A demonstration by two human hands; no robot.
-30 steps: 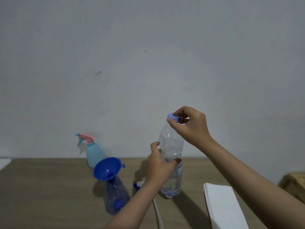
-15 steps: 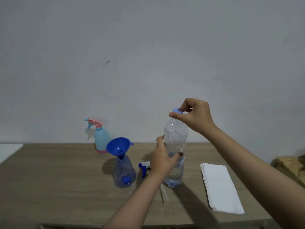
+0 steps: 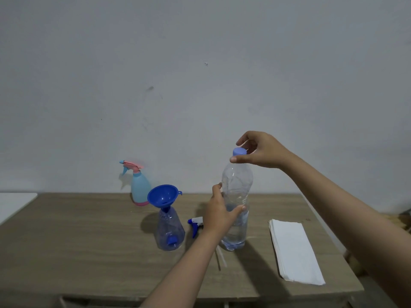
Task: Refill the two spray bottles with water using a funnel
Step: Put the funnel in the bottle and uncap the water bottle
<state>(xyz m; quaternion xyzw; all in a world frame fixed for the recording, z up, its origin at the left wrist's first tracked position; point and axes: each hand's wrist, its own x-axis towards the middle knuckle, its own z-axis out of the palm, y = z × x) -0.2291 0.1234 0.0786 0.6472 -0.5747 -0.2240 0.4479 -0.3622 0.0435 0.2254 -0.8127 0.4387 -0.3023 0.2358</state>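
The clear water bottle (image 3: 236, 201) stands upright on the wooden table (image 3: 89, 252), and everything else is easiest placed from it. The person's left hand (image 3: 220, 213) is wrapped round its middle, steadying it, while the right hand (image 3: 259, 150) is curled over the top with thumb and fingers pinching the pale blue cap (image 3: 239, 151). Whether the cap is loose or tight I cannot tell from here.

Just left of the water bottle sits the clear blue spray bottle (image 3: 170, 232), its neck open and a blue funnel (image 3: 163, 195) seated in it, tilted a little. Its trigger head (image 3: 195, 224) lies on the table between the two bottles, partly behind the left wrist. Further left and back, by the wall, the light blue spray bottle with a pink trigger (image 3: 139, 185) has its head on. To the right of the water bottle lies a stack of white paper napkins (image 3: 293, 250).

This looks like the uncapping step ahead of the first pour. The water sits low in the bottle. Next the cap must come off and be set aside, then the bottle lifted and tipped slowly over the funnel, which may want steadying since it leans.
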